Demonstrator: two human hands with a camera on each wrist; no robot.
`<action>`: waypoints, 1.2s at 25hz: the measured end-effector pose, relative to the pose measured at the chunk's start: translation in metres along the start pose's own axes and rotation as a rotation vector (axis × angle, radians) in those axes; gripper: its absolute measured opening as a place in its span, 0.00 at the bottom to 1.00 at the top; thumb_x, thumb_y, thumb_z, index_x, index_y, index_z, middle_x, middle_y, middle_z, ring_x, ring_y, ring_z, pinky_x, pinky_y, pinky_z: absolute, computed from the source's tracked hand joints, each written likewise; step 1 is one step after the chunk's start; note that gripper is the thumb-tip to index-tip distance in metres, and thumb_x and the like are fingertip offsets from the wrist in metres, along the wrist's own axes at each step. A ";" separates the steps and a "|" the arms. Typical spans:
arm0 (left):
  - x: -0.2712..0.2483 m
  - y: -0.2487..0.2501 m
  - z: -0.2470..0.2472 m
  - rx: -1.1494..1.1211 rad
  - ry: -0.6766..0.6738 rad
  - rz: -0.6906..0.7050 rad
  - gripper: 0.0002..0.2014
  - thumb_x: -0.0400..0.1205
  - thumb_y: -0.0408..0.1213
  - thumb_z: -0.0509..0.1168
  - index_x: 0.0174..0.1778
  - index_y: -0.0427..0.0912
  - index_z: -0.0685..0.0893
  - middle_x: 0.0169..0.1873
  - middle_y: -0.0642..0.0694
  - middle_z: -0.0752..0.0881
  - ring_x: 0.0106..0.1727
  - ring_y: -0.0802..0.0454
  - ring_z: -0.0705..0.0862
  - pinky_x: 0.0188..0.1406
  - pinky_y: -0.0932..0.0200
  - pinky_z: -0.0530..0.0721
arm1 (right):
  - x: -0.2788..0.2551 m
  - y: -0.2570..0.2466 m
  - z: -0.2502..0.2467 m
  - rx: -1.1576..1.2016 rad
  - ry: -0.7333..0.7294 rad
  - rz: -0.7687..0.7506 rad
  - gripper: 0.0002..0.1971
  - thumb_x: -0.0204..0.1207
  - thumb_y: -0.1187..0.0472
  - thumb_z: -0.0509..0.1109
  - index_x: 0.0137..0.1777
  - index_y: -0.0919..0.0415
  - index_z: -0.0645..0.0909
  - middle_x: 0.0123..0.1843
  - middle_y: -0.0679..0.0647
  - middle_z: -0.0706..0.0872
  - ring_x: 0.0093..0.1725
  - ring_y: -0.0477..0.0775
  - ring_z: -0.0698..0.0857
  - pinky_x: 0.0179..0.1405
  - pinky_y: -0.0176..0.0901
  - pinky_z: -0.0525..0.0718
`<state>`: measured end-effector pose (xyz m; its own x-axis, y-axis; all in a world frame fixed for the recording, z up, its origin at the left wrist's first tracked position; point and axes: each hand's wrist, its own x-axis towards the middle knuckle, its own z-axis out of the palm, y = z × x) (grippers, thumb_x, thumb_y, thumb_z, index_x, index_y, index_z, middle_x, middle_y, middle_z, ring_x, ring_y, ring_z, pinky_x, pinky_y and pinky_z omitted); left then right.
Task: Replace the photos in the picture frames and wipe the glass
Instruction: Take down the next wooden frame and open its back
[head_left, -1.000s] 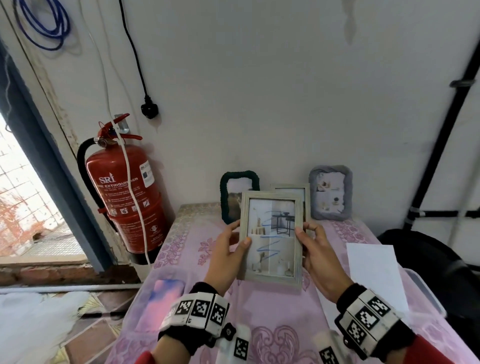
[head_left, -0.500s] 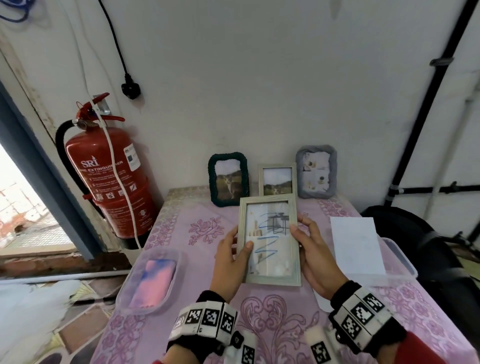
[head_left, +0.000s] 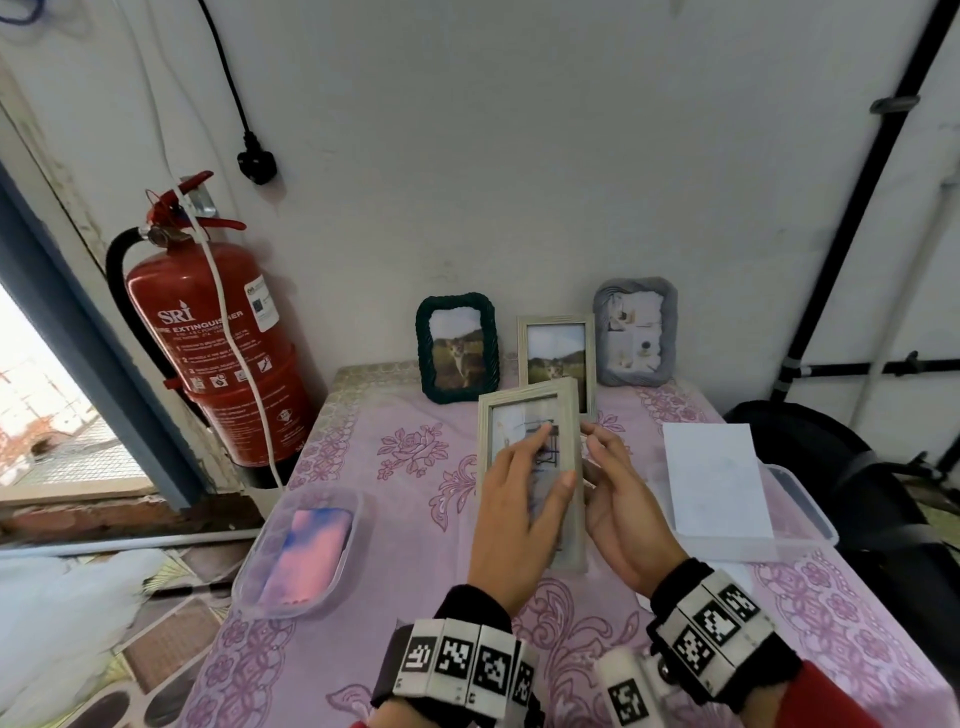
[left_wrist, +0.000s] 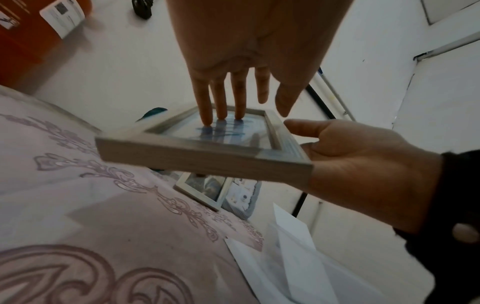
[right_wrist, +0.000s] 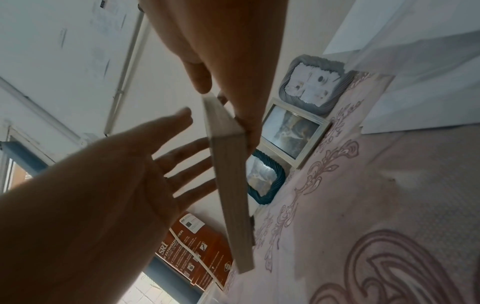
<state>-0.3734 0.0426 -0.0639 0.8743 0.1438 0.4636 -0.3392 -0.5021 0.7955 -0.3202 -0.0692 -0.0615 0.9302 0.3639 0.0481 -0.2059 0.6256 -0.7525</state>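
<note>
Head view shows our left hand (head_left: 519, 499) has shifted, straight fingers (left_wrist: 219, 98) now pressing the scribbled glass, while our right hand (head_left: 618, 499) grips the wooden frame (head_left: 522, 400) edge for turning.

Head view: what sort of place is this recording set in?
Probably a utility or back room by an outside opening: a fire extinguisher beside the tablecloth-covered table, bare white wall with exposed black pipes.

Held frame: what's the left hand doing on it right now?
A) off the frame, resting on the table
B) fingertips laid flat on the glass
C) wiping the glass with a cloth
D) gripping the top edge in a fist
B. In the left wrist view, the left hand has straight fingertips touching the glass of the frame, with no cloth, while the right hand supports the frame's edge.
</note>
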 end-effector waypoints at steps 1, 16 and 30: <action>0.000 0.002 0.002 -0.045 0.001 -0.007 0.23 0.81 0.51 0.62 0.72 0.64 0.67 0.62 0.62 0.73 0.65 0.71 0.71 0.65 0.73 0.72 | 0.000 0.000 0.000 -0.018 -0.010 0.010 0.16 0.84 0.55 0.54 0.68 0.56 0.74 0.58 0.64 0.87 0.55 0.57 0.87 0.52 0.52 0.87; 0.006 -0.021 -0.009 -0.562 0.190 -0.306 0.17 0.84 0.37 0.59 0.69 0.55 0.72 0.54 0.44 0.88 0.57 0.49 0.87 0.56 0.51 0.86 | 0.007 0.017 -0.016 -0.743 0.221 -0.083 0.22 0.79 0.68 0.64 0.70 0.49 0.72 0.67 0.50 0.73 0.66 0.52 0.74 0.63 0.44 0.74; -0.008 -0.071 -0.017 -0.426 0.153 -0.534 0.17 0.84 0.33 0.59 0.69 0.43 0.75 0.52 0.41 0.85 0.51 0.49 0.84 0.49 0.58 0.86 | 0.004 0.032 -0.051 -0.754 0.176 0.088 0.20 0.76 0.78 0.64 0.65 0.62 0.79 0.56 0.58 0.86 0.56 0.53 0.83 0.47 0.34 0.87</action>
<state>-0.3623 0.0913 -0.1179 0.9111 0.4121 -0.0083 -0.0108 0.0439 0.9990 -0.3071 -0.0829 -0.1188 0.9675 0.2363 -0.0896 -0.0772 -0.0613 -0.9951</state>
